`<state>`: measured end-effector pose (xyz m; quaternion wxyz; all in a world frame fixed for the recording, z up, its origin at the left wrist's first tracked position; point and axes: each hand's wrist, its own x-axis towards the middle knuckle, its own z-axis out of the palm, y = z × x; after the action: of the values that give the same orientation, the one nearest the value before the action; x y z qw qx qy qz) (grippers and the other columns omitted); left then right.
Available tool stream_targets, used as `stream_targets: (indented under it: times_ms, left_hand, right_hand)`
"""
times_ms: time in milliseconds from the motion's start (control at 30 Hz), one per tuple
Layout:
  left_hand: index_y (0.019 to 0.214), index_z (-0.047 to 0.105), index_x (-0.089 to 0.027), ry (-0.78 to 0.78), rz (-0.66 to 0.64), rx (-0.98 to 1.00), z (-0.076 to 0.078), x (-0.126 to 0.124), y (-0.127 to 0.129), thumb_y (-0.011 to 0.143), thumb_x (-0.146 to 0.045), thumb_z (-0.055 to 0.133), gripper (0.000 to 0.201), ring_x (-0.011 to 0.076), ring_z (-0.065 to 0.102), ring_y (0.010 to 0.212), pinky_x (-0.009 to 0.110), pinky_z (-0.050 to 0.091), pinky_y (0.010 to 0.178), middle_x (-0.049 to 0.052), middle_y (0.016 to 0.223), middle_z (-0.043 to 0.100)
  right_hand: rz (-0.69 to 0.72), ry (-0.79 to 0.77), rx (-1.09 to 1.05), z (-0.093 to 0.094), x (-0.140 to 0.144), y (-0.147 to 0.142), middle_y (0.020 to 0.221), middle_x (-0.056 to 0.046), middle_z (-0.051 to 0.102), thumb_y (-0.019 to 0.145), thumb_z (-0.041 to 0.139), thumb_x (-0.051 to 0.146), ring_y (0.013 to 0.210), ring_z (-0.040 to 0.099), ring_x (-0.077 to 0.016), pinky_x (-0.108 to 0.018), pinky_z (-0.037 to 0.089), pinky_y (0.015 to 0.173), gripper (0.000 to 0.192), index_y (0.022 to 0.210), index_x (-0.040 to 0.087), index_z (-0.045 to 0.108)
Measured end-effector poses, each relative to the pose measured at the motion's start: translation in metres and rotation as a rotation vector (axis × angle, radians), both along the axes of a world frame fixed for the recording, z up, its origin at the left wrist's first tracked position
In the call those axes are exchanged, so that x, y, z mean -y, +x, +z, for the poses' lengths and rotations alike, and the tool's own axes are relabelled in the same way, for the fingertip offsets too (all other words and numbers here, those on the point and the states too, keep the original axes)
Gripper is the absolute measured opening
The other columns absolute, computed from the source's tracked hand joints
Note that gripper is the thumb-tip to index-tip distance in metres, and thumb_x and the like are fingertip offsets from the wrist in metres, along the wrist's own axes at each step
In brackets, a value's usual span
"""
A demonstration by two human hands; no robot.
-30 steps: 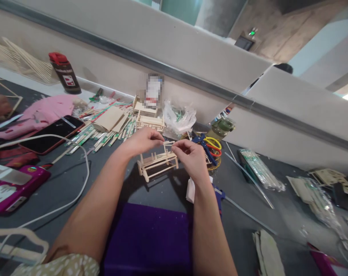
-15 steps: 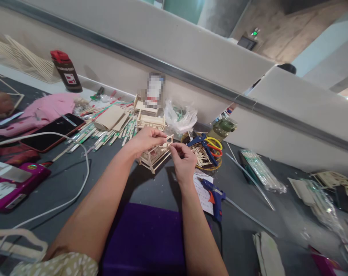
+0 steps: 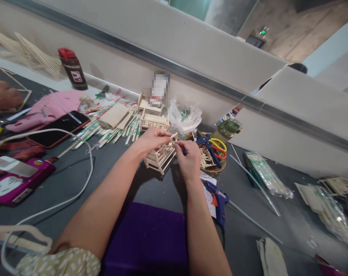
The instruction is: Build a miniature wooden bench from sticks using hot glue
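Both thumb and fingertips of left hand (image 3: 151,140) and right hand (image 3: 189,159) pinching a small stick frame (image 3: 172,138) at the far top of the stick model (image 3: 160,157), between them mid-table (image 3: 76,184), long axis running near-left to far-right, left hand slightly nearer.

Co-worker's hand (image 3: 3,96): cut off by left edge.
Box label (image 3: 159,89): blurred.
Stick model (image 3: 160,156): partly hidden by fingers (image 3: 165,134).
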<state>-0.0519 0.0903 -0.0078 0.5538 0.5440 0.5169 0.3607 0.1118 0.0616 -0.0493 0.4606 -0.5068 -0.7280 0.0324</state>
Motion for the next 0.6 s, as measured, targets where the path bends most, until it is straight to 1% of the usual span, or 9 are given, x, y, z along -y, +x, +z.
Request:
stream_targets:
  times_ms: [167, 333, 600]
  left_hand:
    - [0.089, 0.074, -0.018, 0.019, 0.001, -0.015, 0.0003, 0.0012, 0.0005, 0.075, -0.026, 0.063, 0.019, 0.0104, 0.054, 0.058, 0.02, 0.036, 0.049, 0.002, 0.069, 0.064]
    - [0.088, 0.074, -0.019, 0.034, -0.028, -0.018, -0.0009, 0.0011, 0.0003, 0.076, -0.026, 0.062, 0.019, 0.0109, 0.056, 0.059, 0.021, 0.036, 0.049, 0.003, 0.071, 0.066]
    - [0.088, 0.072, -0.019, 0.021, -0.013, -0.019, 0.0004, 0.0021, 0.0005, 0.076, -0.026, 0.063, 0.017, 0.0109, 0.057, 0.06, 0.02, 0.035, 0.049, 0.003, 0.072, 0.067]
  right_hand:
    - [0.022, -0.046, 0.085, 0.0036, -0.0008, -0.0004, 0.087, -0.004, 0.068, 0.092, 0.056, 0.028, 0.085, 0.057, -0.02, -0.033, 0.042, 0.08, 0.015, 0.09, 0.022, 0.069]
    - [0.018, -0.065, 0.105, 0.0027, -0.0025, -0.0012, 0.084, -0.004, 0.068, 0.091, 0.056, 0.027, 0.083, 0.057, -0.0201, -0.033, 0.042, 0.078, 0.014, 0.088, 0.022, 0.069]
    - [0.01, -0.064, 0.112, 0.0008, -0.0027, -0.0023, 0.083, -0.004, 0.067, 0.09, 0.057, 0.025, 0.081, 0.056, -0.0197, -0.032, 0.042, 0.076, 0.014, 0.088, 0.021, 0.07]
